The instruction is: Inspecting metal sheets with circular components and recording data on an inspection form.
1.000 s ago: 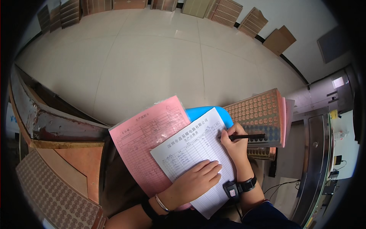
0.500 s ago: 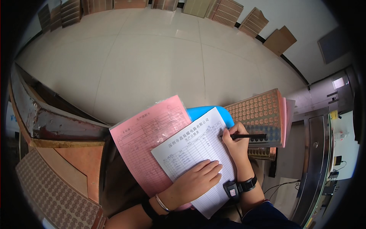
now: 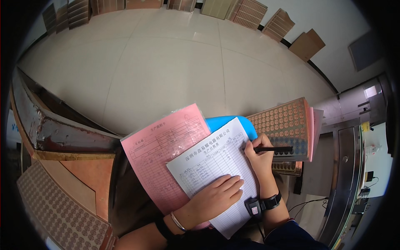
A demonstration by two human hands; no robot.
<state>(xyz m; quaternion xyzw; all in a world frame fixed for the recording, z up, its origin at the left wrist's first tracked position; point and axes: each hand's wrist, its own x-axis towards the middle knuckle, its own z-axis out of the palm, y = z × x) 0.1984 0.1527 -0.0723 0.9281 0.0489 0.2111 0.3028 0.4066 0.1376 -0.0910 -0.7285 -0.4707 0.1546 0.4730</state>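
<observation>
A white printed form sheet [image 3: 227, 166] with a table and handwritten entries lies at a slant across a pink form in a clear sleeve [image 3: 158, 146]. Flat on the white sheet rests my left hand [image 3: 216, 199], its fingers stretched out and holding nothing. My right hand [image 3: 259, 155] pinches a black pen [image 3: 275, 148], whose tip end is at the sheet's upper right edge. Beneath the papers shows a bright blue surface [image 3: 225, 122]. A dark band with a small box is strapped round my right wrist; a silver bangle and a black band circle my left.
Patterned copper-coloured panels [image 3: 287, 118] with pink papers stand just right of my right hand. More such panels [image 3: 62, 208] lie at lower left beside a worn metal frame [image 3: 62, 129]. Several panels lean on the far wall. A dark cabinet [image 3: 346, 154] is at right.
The whole view has shifted very slightly. Both hands keep their places on the sheet, and the pen stays in my right hand.
</observation>
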